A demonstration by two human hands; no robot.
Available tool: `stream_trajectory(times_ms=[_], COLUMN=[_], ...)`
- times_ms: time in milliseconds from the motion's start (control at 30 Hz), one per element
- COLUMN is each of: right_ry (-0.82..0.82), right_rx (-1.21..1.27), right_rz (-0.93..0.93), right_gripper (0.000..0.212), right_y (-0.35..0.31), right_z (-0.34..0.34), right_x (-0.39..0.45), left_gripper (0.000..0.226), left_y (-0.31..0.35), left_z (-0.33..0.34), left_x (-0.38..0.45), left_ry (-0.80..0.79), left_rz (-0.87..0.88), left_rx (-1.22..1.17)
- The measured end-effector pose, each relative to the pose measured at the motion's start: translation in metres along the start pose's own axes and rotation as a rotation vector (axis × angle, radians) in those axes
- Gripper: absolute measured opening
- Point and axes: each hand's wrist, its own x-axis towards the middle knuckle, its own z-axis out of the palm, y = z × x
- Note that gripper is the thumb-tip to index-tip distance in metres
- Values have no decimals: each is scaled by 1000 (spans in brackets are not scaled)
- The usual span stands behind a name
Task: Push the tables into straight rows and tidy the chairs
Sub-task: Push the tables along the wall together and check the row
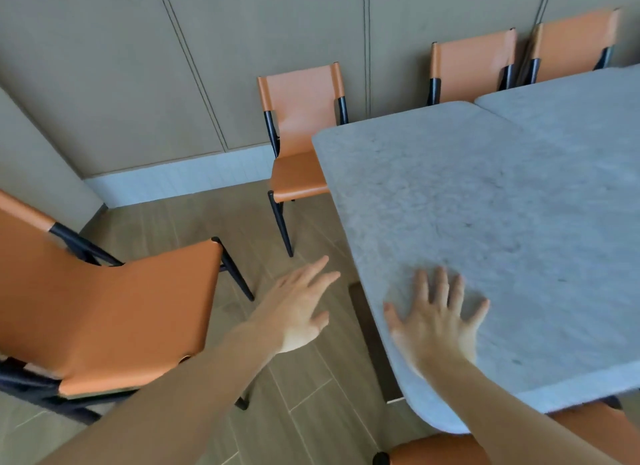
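A grey stone-topped table [485, 205] fills the right half of the head view, and a second grey table [581, 104] butts against its far end. My right hand [436, 315] lies flat on the near corner of the first table, fingers spread. My left hand [301, 302] hovers open over the floor, just left of the table's edge, holding nothing. An orange chair with black legs [104, 309] stands pulled out at the left, away from the table. Another orange chair [301, 135] sits at the table's far left corner.
Two more orange chairs [474, 66] [575, 45] stand against the panelled wall behind the tables. An orange seat [436, 450] shows at the bottom edge under the table's near corner. Wooden floor [311, 395] lies open between the left chair and the table.
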Motion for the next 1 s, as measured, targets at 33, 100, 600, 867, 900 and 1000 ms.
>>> stream_trajectory(times_ms=[33, 100, 600, 867, 900, 1000], right_ry=[2, 26, 151, 156, 154, 185], right_rx=[-8, -2, 157, 198, 225, 212], right_rz=[3, 1, 238, 183, 212, 315], right_gripper=[86, 88, 67, 64, 67, 72], right_y=[0, -1, -3, -115, -122, -114], right_z=[2, 4, 3, -56, -62, -61], right_x=[0, 1, 40, 264, 290, 355], left_gripper=[70, 68, 58, 63, 63, 62], left_y=[1, 9, -3, -87, -100, -139], left_z=[3, 1, -79, -53, -55, -70], left_x=[17, 51, 235, 303, 312, 351], left_ry=[12, 7, -147, -71, -62, -8], left_rz=[7, 69, 277, 205, 188, 116], left_rx=[-20, 5, 97, -23, -40, -152])
